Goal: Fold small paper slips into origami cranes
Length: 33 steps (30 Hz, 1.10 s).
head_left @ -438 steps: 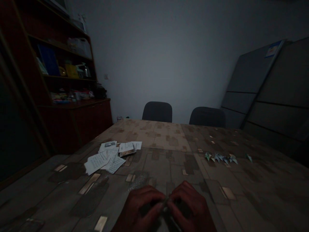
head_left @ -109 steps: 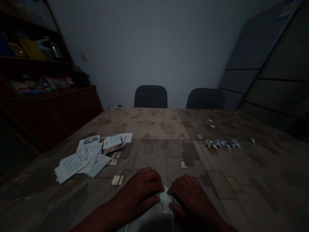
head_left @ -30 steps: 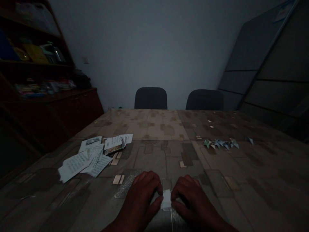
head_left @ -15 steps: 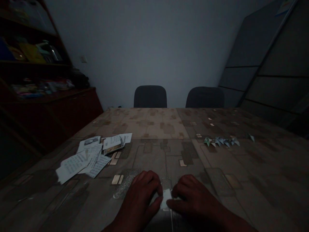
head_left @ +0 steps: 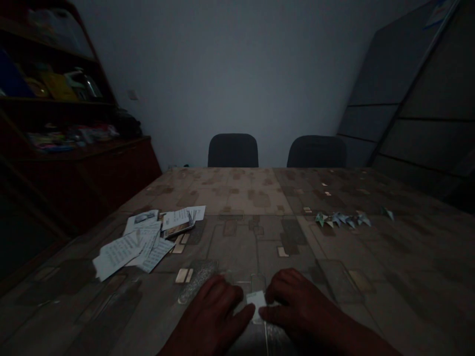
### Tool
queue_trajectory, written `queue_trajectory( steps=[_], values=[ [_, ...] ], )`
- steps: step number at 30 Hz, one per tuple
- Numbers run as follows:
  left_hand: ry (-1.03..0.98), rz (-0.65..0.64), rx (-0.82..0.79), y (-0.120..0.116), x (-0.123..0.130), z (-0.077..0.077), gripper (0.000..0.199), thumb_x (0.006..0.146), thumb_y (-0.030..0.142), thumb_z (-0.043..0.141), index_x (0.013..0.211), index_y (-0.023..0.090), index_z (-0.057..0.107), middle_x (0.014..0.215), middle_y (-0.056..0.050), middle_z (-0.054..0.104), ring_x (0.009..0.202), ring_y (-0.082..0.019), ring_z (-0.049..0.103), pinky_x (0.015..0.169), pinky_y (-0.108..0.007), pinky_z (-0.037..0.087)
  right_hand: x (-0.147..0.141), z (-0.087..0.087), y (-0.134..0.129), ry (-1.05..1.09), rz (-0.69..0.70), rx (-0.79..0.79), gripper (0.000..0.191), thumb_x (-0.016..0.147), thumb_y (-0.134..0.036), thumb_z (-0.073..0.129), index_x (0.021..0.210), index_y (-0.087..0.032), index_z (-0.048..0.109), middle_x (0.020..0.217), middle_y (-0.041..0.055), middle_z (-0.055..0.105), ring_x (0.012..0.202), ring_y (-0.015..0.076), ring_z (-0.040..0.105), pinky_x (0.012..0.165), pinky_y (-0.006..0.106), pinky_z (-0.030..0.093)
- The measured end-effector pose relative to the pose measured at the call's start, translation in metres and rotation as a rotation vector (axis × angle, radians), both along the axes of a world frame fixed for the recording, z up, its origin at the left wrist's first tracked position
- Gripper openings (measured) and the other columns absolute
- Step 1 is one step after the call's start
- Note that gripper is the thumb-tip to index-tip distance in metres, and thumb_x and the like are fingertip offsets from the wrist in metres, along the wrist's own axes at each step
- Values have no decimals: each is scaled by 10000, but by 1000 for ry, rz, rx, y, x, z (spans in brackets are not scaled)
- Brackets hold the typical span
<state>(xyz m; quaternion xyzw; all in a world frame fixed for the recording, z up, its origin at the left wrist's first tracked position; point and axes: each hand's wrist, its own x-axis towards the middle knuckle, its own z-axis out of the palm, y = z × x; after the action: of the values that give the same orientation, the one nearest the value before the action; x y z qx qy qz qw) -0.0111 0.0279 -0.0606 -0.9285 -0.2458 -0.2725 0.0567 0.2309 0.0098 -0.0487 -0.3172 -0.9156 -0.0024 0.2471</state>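
Observation:
A small white piece of paper [head_left: 256, 299] lies on the table near its front edge, between my two hands. My right hand [head_left: 293, 299] has its fingers curled and its thumb and fingertips on the paper's right side, closed on it. On the other side, my left hand [head_left: 218, 309] touches the paper's lower left edge with the thumb tip. Its curled fingers stand off to the left, with a gap between them and the thumb. The underside of the paper and the undersides of both hands are hidden.
Printed paper sheets [head_left: 126, 249] lie in a loose pile on the left of the patterned tablecloth [head_left: 230, 252]. Several small folded paper pieces [head_left: 343, 219] stand in a row at the right, with another folded piece [head_left: 388, 213] farther right. Two dark chairs [head_left: 233, 151] stand behind the table.
My left fingers have drawn back left from the paper, widening the gap to the thumb, and more of the paper shows. My right hand keeps nearly the same pose. The view has shifted slightly.

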Motion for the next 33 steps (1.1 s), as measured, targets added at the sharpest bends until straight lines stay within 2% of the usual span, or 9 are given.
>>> queue_trajectory(
  steps=[3,6,10,16,19,22,28,33],
  values=[
    [21,-19,96,-1,-2,-3,285,1012,150,409,1166,267,618,924,-33,635,821,-199,556,955,-491,431,0,1,-1,-14,-3,23,99,944,-174,607,994,-255,637,855,2,636,786,156,522,688,303,335],
    [48,-44,105,-1,-3,-3,290,1030,193,379,1169,251,626,973,-39,648,872,-203,564,1033,-514,349,-1,6,-1,-87,-6,46,64,967,-201,584,939,-229,634,807,-1,626,767,157,507,692,310,338],
    [87,-44,71,-2,-5,-1,335,1046,223,316,1121,225,643,992,-39,658,896,-210,571,1073,-512,286,-1,10,0,-142,21,60,158,972,-205,564,823,-201,615,733,-2,610,758,173,494,721,341,354],
    [-24,3,54,-3,-6,-9,315,1041,194,323,1091,251,628,935,-32,654,821,-191,581,993,-492,404,-2,8,-1,-158,6,91,113,945,-166,589,844,-211,614,746,-5,622,755,171,501,730,339,347],
    [-78,17,-23,-2,-6,-12,256,1031,186,380,1117,283,600,954,-8,659,847,-171,601,994,-479,430,-6,7,-1,-156,14,119,47,957,-210,586,959,-231,627,735,-10,607,716,167,483,715,339,331],
    [-101,14,-80,-3,-6,-12,217,1027,226,413,1123,298,594,966,-1,661,869,-167,614,994,-479,447,-9,8,-1,-158,10,112,97,974,-210,557,1043,-232,621,739,-5,603,698,164,471,697,327,330],
    [-70,5,-32,-3,-8,-7,279,1025,183,377,1166,289,593,959,-25,654,853,-178,599,995,-530,443,-5,7,0,-154,15,55,105,983,-234,563,911,-224,640,759,-6,613,758,164,502,732,325,356],
    [-41,-14,17,-2,-6,-8,289,1037,191,344,1101,255,619,907,-24,679,797,-180,598,971,-512,449,1,14,-1,-139,24,1,146,978,-215,564,866,-220,657,758,0,616,797,168,524,738,320,366]
  ],
)
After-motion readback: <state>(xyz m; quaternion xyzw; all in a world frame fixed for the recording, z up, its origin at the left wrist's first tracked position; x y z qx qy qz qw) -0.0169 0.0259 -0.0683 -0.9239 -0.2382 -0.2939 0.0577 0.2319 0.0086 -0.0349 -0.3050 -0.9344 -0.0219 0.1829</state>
